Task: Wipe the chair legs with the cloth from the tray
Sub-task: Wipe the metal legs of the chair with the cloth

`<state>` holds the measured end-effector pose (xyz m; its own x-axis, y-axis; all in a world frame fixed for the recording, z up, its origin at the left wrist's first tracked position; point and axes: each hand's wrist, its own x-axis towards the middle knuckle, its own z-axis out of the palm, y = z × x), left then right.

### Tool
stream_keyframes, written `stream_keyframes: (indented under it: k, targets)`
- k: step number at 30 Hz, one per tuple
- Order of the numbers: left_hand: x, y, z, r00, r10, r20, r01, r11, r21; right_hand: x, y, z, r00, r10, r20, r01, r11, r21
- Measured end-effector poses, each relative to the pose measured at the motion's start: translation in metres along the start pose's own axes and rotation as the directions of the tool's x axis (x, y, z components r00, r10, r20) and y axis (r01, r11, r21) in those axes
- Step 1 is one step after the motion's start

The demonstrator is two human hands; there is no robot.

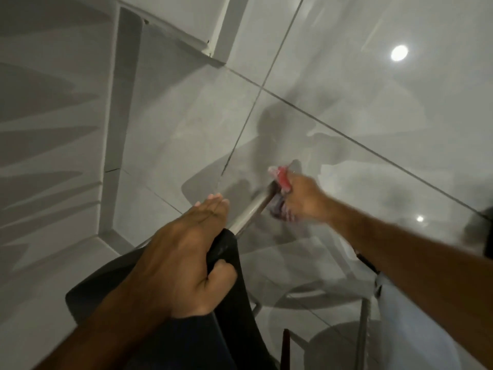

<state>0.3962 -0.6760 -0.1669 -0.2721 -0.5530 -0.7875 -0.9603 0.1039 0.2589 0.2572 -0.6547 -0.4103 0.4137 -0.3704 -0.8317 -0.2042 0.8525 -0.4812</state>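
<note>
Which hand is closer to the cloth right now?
Right. The right hand grips the red cloth against the metal chair leg. The left hand holds the black seat edge, farther up the leg.

Motion blur smears the right hand (298,198) and the red cloth (281,180) bunched in it, so the cloth's pattern and folds cannot be read. The cloth and fingers cover the chair leg (253,206) where they meet it; the leg's lower end is hidden behind them. The leg's upper end disappears under the black chair seat (234,289), whose near portion is covered by the left hand (181,260) and forearm and cut off by the bottom edge. A dark object (480,233) at the right edge is blurred and cropped; its identity cannot be told. Thin metal rods (364,324) lower right run out of view.
</note>
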Motion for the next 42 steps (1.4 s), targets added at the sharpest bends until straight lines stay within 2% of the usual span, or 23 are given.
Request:
stream_keyframes:
  k: [1,2,3,4,6,7,9,11,13,18,20,22,25,30,33,37,40,42]
  targets:
    - [0.000,0.001,0.001,1.000,-0.019,0.004,0.019,1.000,-0.006,-0.027,-0.006,0.015,0.998,-0.055,0.022,0.054,0.997,0.054]
    - [0.001,0.001,0.001,1.000,-0.028,-0.005,0.028,1.000,-0.004,-0.053,-0.012,0.025,0.980,-0.187,0.065,0.191,0.980,-0.058]
    - [0.001,0.001,0.003,0.999,-0.026,-0.023,0.026,1.000,0.007,-0.084,-0.016,0.031,0.926,-0.363,0.108,0.378,0.904,-0.199]
    - [0.000,0.002,0.004,0.999,-0.027,-0.043,0.028,0.999,0.016,-0.109,-0.020,0.036,0.893,-0.425,0.146,0.449,0.845,-0.291]
    - [-0.001,0.001,0.006,0.997,-0.033,-0.075,0.035,0.999,0.024,-0.143,-0.018,0.048,0.834,-0.520,0.186,0.551,0.769,-0.323]
    - [0.000,0.002,0.007,0.996,-0.035,-0.082,0.037,0.999,0.028,-0.149,-0.021,0.050,0.828,-0.534,0.172,0.558,0.759,-0.335]
    - [0.001,0.003,0.007,0.996,-0.037,-0.085,0.039,0.999,0.032,-0.138,-0.017,0.059,0.861,-0.505,0.063,0.479,0.761,-0.438]
    - [0.000,0.002,0.008,0.997,-0.036,-0.075,0.039,0.998,0.041,-0.108,-0.003,0.066,0.918,-0.392,-0.058,0.310,0.802,-0.511]
    - [0.000,0.001,0.008,0.996,-0.029,-0.086,0.033,0.998,0.045,-0.056,0.016,0.055,0.944,-0.260,-0.204,0.135,0.867,-0.480]
    - [0.001,-0.001,0.013,0.994,0.019,-0.112,-0.019,1.000,-0.003,0.073,0.066,-0.003,0.976,-0.133,-0.174,0.024,0.856,-0.516]
    - [0.001,-0.006,0.015,0.986,0.050,-0.156,-0.049,0.999,0.011,0.094,0.074,-0.020,0.987,-0.061,-0.147,-0.005,0.913,-0.408]
    - [0.001,-0.011,0.016,0.977,0.073,-0.202,-0.066,0.997,0.040,0.102,0.075,-0.026,0.988,0.034,-0.149,-0.063,0.978,-0.200]
    - [0.000,-0.009,0.016,0.977,0.065,-0.204,-0.055,0.997,0.054,0.080,0.065,-0.019,0.995,0.050,-0.090,-0.051,0.999,-0.010]
    - [-0.004,-0.001,0.012,0.980,-0.053,-0.191,0.072,0.993,0.093,-0.029,0.022,0.011,0.998,-0.055,-0.025,0.055,0.998,0.009]
    - [-0.006,0.004,0.010,0.970,-0.117,-0.213,0.164,0.962,0.219,-0.096,-0.015,0.025,0.980,-0.149,0.128,0.161,0.983,-0.086]
    - [-0.010,0.019,0.005,0.944,-0.211,-0.253,0.285,0.907,0.309,-0.157,-0.052,0.016,0.915,-0.197,0.352,0.286,0.932,-0.222]
    - [-0.022,0.031,0.011,0.894,-0.233,-0.383,0.352,0.894,0.279,-0.189,-0.063,0.000,0.914,-0.194,0.356,0.329,0.868,-0.373]
    - [-0.034,0.041,0.024,0.853,-0.264,-0.450,0.392,0.893,0.220,-0.207,-0.052,-0.005,0.924,-0.196,0.328,0.327,0.852,-0.410]
